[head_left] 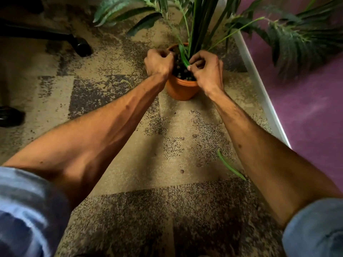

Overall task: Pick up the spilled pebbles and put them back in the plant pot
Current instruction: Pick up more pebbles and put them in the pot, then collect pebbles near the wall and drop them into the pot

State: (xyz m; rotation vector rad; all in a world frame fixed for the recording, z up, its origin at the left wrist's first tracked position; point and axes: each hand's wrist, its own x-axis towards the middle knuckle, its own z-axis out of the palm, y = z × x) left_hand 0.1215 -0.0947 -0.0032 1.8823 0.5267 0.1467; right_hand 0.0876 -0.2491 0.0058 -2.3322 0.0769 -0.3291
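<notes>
An orange plant pot [181,89] stands on the carpet and is filled with dark pebbles [181,72] around green stems. My left hand [157,63] is curled into a fist over the pot's left rim; what is inside the fist is hidden. My right hand [206,69] hovers over the pot's right side, its thumb and fingers pinched on the lower end of a short green leaf [182,56]. A few small spilled pebbles [181,171] lie scattered on the carpet between my forearms, nearer to me than the pot.
A loose green leaf [230,166] lies on the carpet by my right forearm. A white skirting edge [259,86] and a purple wall run along the right. An office chair's base and castor [81,46] stand at the far left. Plant fronds [289,38] hang overhead.
</notes>
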